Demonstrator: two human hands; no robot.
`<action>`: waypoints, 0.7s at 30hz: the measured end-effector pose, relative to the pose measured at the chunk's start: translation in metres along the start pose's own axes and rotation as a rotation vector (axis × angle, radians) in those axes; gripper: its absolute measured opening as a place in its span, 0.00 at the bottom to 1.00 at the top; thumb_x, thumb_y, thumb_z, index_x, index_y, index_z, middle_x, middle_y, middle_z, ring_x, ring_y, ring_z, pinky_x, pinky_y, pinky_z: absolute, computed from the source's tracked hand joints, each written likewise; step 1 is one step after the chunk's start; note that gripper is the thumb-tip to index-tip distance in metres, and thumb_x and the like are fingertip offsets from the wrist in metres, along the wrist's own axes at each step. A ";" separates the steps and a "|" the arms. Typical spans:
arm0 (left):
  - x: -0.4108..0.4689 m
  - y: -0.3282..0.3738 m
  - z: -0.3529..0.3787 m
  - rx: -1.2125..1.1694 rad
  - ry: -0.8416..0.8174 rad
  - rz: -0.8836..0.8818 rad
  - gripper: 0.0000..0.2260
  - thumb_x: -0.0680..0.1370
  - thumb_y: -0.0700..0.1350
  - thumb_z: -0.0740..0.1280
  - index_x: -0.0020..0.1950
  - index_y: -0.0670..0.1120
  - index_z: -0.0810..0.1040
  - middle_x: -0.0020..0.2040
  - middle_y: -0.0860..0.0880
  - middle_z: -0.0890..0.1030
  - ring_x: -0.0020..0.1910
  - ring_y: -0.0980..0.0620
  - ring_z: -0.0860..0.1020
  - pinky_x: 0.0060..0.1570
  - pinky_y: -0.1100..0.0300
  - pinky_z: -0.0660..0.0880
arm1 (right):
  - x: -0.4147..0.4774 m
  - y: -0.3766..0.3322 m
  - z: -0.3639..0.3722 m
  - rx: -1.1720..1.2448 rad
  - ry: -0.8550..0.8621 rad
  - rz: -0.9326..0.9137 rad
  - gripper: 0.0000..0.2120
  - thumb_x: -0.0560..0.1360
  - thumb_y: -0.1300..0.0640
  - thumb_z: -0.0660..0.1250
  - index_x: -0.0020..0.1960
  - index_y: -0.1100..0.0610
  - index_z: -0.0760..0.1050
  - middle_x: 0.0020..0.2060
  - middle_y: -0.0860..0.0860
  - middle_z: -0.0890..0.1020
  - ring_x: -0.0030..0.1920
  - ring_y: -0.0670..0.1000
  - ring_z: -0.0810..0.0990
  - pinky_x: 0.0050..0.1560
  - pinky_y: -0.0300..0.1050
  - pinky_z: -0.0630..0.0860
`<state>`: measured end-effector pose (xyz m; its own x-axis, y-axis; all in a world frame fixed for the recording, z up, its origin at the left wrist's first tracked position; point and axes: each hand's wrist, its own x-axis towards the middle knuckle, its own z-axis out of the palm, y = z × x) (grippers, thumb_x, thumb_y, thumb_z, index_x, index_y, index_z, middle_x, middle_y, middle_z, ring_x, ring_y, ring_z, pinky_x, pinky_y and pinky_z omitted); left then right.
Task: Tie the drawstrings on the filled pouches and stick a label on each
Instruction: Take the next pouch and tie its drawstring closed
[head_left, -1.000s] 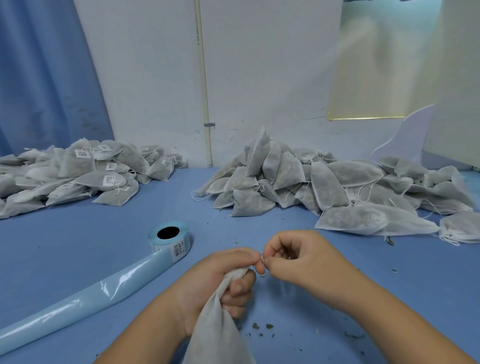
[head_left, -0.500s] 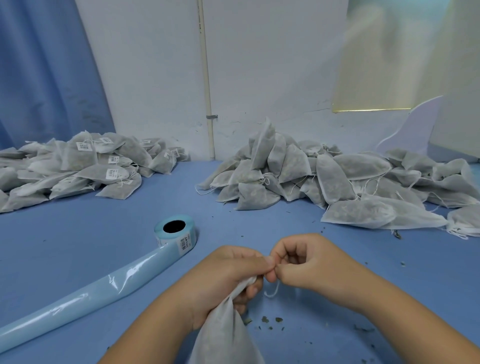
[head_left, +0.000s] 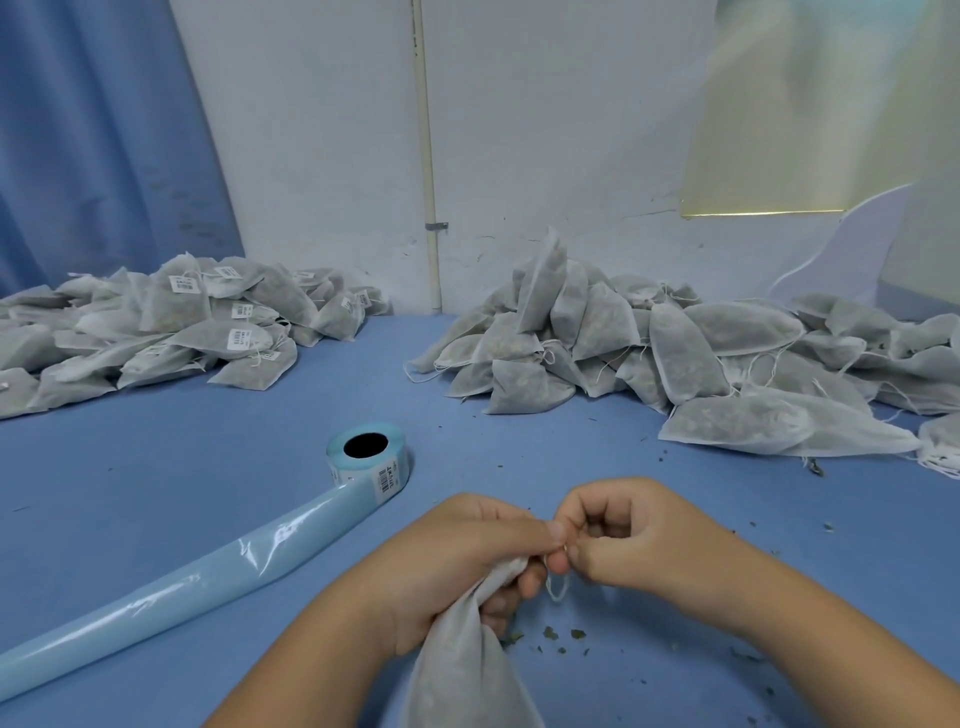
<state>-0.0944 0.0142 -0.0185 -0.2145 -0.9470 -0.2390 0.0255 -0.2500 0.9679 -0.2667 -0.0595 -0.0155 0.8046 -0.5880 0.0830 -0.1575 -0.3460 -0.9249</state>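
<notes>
Fingers (head_left: 527, 584) of the left hand (head_left: 457, 566) are curled round the gathered neck of a white pouch (head_left: 462, 670), with the thumb laid across the top. The pouch hangs from this grip towards the lower edge of the view, where the frame cuts off its bottom. The right hand (head_left: 644, 540) is just beside the left and meets it at the fingertips. Its fingers are curled inward, and thumb and forefinger pinch the thin white drawstring (head_left: 558, 590) at the pouch mouth. A short loop of drawstring dangles below the pinch; whether a knot has formed cannot be told.

Both hands are held over a blue table (head_left: 156, 467), and dried green crumbs (head_left: 563, 635) lie scattered on it beneath them. To the left of the hands a label roll (head_left: 366, 457) stands on end with its hollow core upward and one printed label showing on its side. Its pale blue backing strip (head_left: 182, 587) runs from the roll to the lower left edge.

At the far left lies a labelled pile (head_left: 171, 332) of pouches. Well apart from it, at far centre and right, lies a larger unlabelled pile (head_left: 675, 353) with loose strings trailing. Behind both piles are a white wall (head_left: 322, 130) with a vertical pipe (head_left: 427, 156) and, at left, a blue curtain (head_left: 93, 140).
</notes>
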 end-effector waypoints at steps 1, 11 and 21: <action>0.000 0.000 -0.001 -0.004 0.008 0.000 0.09 0.70 0.50 0.71 0.35 0.45 0.82 0.28 0.49 0.74 0.21 0.57 0.65 0.22 0.67 0.62 | 0.000 0.000 -0.001 0.003 0.004 0.001 0.05 0.68 0.59 0.68 0.36 0.52 0.80 0.32 0.52 0.79 0.34 0.51 0.68 0.35 0.41 0.65; -0.004 0.002 -0.005 0.026 0.058 0.033 0.05 0.68 0.45 0.71 0.37 0.44 0.82 0.32 0.48 0.77 0.23 0.54 0.68 0.24 0.65 0.65 | 0.000 -0.003 -0.001 0.005 0.016 0.059 0.06 0.65 0.57 0.64 0.33 0.48 0.77 0.29 0.50 0.77 0.33 0.48 0.73 0.40 0.47 0.69; -0.002 0.001 -0.004 0.105 0.237 0.128 0.09 0.70 0.51 0.73 0.37 0.46 0.81 0.35 0.47 0.79 0.25 0.52 0.72 0.26 0.62 0.70 | 0.002 0.004 0.003 0.121 0.197 0.002 0.06 0.72 0.66 0.70 0.45 0.57 0.76 0.35 0.51 0.83 0.36 0.50 0.83 0.39 0.42 0.74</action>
<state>-0.0901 0.0146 -0.0178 0.0182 -0.9934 -0.1135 -0.0665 -0.1145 0.9912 -0.2634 -0.0597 -0.0198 0.6752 -0.7240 0.1413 -0.0790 -0.2614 -0.9620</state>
